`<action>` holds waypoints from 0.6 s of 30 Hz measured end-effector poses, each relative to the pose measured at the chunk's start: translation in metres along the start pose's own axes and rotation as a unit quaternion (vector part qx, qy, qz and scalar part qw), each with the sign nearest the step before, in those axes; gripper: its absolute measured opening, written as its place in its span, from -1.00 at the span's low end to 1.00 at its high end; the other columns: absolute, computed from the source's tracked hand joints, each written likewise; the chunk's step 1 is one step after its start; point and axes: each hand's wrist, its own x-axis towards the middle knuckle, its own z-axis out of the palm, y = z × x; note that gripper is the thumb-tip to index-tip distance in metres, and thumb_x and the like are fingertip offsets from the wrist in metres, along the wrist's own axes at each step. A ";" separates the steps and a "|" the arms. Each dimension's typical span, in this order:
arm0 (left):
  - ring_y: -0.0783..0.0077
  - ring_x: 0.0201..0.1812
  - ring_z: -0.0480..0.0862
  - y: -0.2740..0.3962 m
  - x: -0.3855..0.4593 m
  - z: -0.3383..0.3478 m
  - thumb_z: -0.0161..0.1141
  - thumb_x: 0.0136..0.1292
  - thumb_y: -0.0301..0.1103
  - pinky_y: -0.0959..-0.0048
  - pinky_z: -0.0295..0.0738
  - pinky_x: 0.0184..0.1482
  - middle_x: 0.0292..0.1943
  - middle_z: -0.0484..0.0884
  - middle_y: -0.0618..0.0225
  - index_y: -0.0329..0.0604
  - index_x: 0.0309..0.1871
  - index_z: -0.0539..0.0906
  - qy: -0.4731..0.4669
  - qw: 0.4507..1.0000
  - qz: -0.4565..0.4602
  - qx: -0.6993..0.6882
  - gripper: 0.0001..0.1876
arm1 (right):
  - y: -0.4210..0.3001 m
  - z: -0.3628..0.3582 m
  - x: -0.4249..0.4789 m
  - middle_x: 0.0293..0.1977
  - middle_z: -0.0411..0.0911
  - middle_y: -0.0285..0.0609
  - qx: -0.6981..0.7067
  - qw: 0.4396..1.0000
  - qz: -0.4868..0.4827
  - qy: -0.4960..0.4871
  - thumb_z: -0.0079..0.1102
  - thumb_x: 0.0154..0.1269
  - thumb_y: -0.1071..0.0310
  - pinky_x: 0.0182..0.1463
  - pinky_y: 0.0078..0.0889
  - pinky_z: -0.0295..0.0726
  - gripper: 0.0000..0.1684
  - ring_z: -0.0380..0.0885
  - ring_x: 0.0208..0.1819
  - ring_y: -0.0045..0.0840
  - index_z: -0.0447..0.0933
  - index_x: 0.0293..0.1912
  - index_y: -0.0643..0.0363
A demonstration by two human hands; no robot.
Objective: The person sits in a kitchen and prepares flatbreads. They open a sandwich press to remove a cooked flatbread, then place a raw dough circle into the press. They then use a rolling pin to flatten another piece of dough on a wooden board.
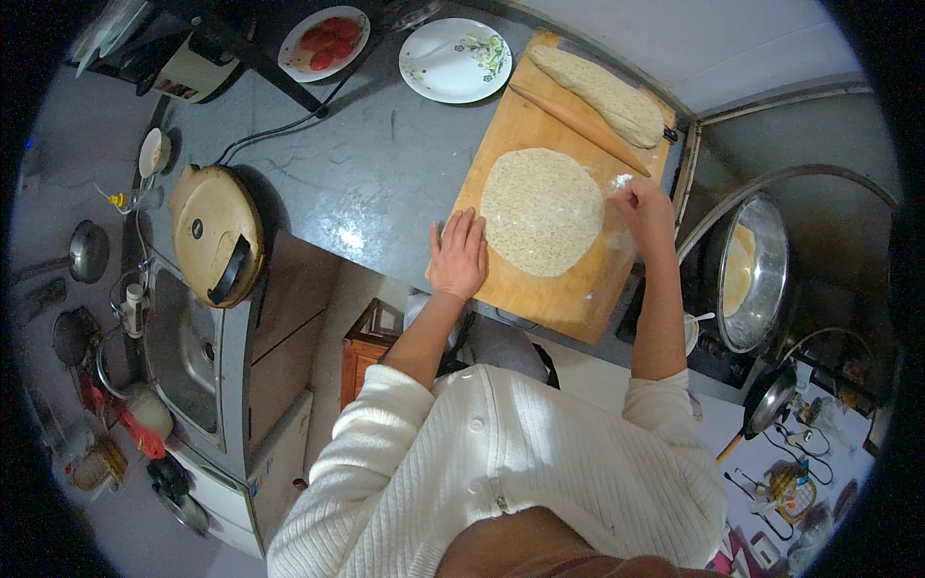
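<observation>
A flat round of speckled dough [543, 212] lies on a wooden board [535, 307], with white flour dusted on and around it. My left hand [459, 253] rests flat on the board's left edge, fingers a little spread, beside the dough's rim. To the right of the round, my right hand [643, 209] is over the board with its fingers curled together, close to a small patch of flour [621, 180]. Whether any flour is between those fingertips is hidden. A tapered wooden rolling pin [578, 128] lies beyond the round, beside a long thick piece of dough [603, 94].
Behind the board's left side are a white floral plate [452, 61] and a plate of red food [325, 43]. An electric griddle [217, 235] stands at left by the sink [181, 347]. On my right, a metal bowl [769, 274] holds flat pale rounds [738, 271].
</observation>
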 end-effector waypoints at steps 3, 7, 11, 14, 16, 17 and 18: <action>0.27 0.40 0.21 0.001 0.001 -0.001 0.03 0.30 -0.27 -0.10 -0.11 0.40 0.33 0.31 0.30 -0.04 0.25 0.40 0.000 1.000 0.005 -0.002 -0.56 | 0.009 0.003 -0.021 -0.28 0.60 -0.01 0.022 1.000 0.011 -0.015 0.24 0.21 0.19 -0.20 -0.17 0.51 -0.73 0.57 -0.27 -0.13 0.61 -0.28 0.22; 0.32 0.41 0.18 0.000 0.001 -0.001 0.03 0.31 -0.25 -0.08 -0.13 0.42 0.35 0.28 0.37 -0.02 0.27 0.39 -0.012 1.000 0.001 0.015 -0.55 | 0.011 0.027 -0.042 -0.30 0.60 -0.01 0.141 0.989 0.008 0.033 0.21 0.24 0.17 -0.20 -0.18 0.52 -0.71 0.58 -0.28 -0.16 0.62 -0.30 0.23; 0.27 0.39 0.22 0.001 0.001 -0.003 0.03 0.30 -0.27 -0.09 -0.11 0.40 0.33 0.32 0.31 -0.04 0.25 0.40 -0.005 1.000 0.006 0.008 -0.56 | 0.011 0.054 -0.036 -0.21 0.60 0.02 0.117 0.988 0.103 -0.022 0.16 0.27 0.16 -0.03 -0.21 0.51 -0.68 0.58 -0.13 -0.15 0.60 -0.16 0.22; 0.28 0.39 0.23 0.003 0.002 -0.005 0.04 0.30 -0.27 -0.09 -0.11 0.40 0.32 0.33 0.32 -0.05 0.25 0.41 -0.012 1.000 0.007 0.013 -0.56 | 0.043 0.119 -0.029 0.11 0.46 0.10 0.022 0.990 -0.094 0.102 0.11 0.29 0.11 0.26 -0.12 0.32 -0.47 0.40 0.19 -0.13 0.43 0.15 0.24; 0.27 0.39 0.23 0.001 0.002 -0.004 0.03 0.30 -0.26 -0.09 -0.10 0.40 0.32 0.33 0.32 -0.05 0.24 0.42 -0.010 1.000 0.007 0.013 -0.57 | 0.035 0.152 -0.046 0.28 0.24 0.12 -0.040 0.998 -0.039 0.029 0.08 0.30 0.06 0.37 0.01 0.10 -0.32 0.17 0.35 -0.13 0.25 0.28 0.25; 0.27 0.39 0.23 0.000 0.001 -0.005 0.03 0.30 -0.26 -0.09 -0.10 0.40 0.32 0.33 0.32 -0.05 0.24 0.42 -0.010 1.000 0.006 0.014 -0.57 | 0.024 0.161 -0.049 0.37 0.13 0.12 -0.071 0.997 -0.013 -0.008 0.06 0.30 0.04 0.42 0.07 -0.01 -0.24 0.06 0.43 -0.13 0.16 0.35 0.25; 0.27 0.38 0.24 0.000 0.001 -0.004 0.03 0.31 -0.25 -0.09 -0.09 0.39 0.32 0.34 0.32 -0.05 0.24 0.42 -0.009 1.000 0.005 0.015 -0.57 | 0.014 0.164 -0.045 0.39 0.07 0.11 -0.066 0.998 0.008 -0.003 0.06 0.29 0.01 0.43 0.13 -0.05 -0.21 0.00 0.45 -0.13 0.14 0.36 0.26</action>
